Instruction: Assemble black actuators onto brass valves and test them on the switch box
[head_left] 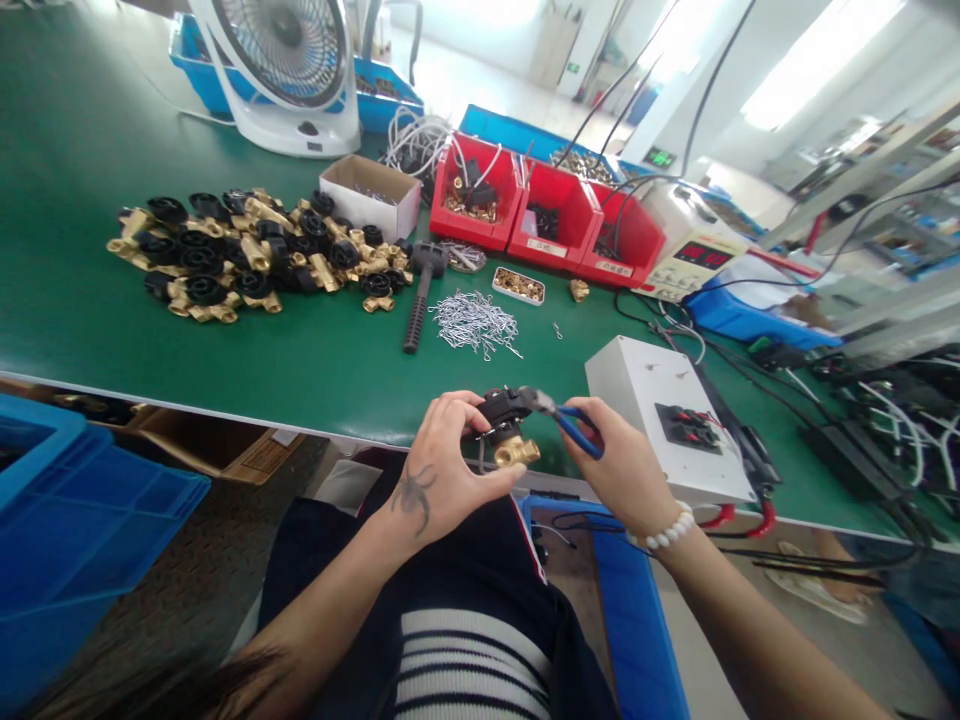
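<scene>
My left hand (450,465) is closed around a brass valve (516,452) with a black plastic housing (504,405) on top, held over the table's front edge. In my right hand (619,460) are blue-handled pliers (577,430). Their metal jaws reach the upper right side of the black housing; whether they grip anything there is too small to tell. Beyond my hands lies a loose heap of small wire clips (476,325), with one single clip (557,330) apart to the right. A black-headed hammer (424,290) lies left of the heap.
Many brass valves with black tops (247,250) are piled at the left. Red bins (480,205), a white carton (371,195), a small tray of brass parts (519,285) and a fan (289,70) stand behind. A grey switch box (645,400) sits close to my right hand.
</scene>
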